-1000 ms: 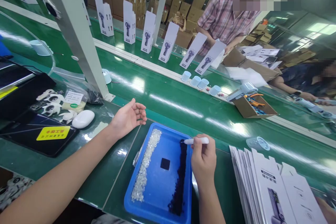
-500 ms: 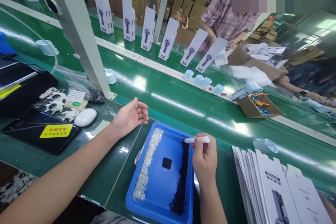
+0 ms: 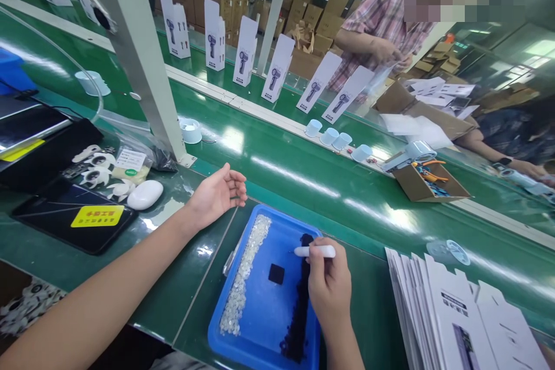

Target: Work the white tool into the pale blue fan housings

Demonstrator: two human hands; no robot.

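A white pen-shaped tool [image 3: 323,251] is gripped in my right hand [image 3: 332,277], its thin dark tip pointing left over the blue tray [image 3: 264,315]. Along the tray's right side runs a strip of small black pieces [image 3: 297,306], partly hidden by that hand. Small clear-white pieces [image 3: 243,277] line the left side, and a black square [image 3: 276,273] lies in the middle. My left hand [image 3: 221,193] rests beyond the tray's upper left corner, fingers loosely curled and apart, palm turned right, with nothing in it.
Flattened white cartons [image 3: 442,306] stand to the right. A white computer mouse [image 3: 145,195] and a black tablet-like slab [image 3: 56,214] lie left. Across the green belt [image 3: 260,156] are pale blue cups [image 3: 329,136], upright boxes [image 3: 245,52], a carton of pliers [image 3: 420,185] and a co-worker [image 3: 377,29].
My right hand has moved left and slightly down with the white pen-shaped tool, its tip leaving the black strip for bare tray. My left hand stays put. The view shifts slightly.
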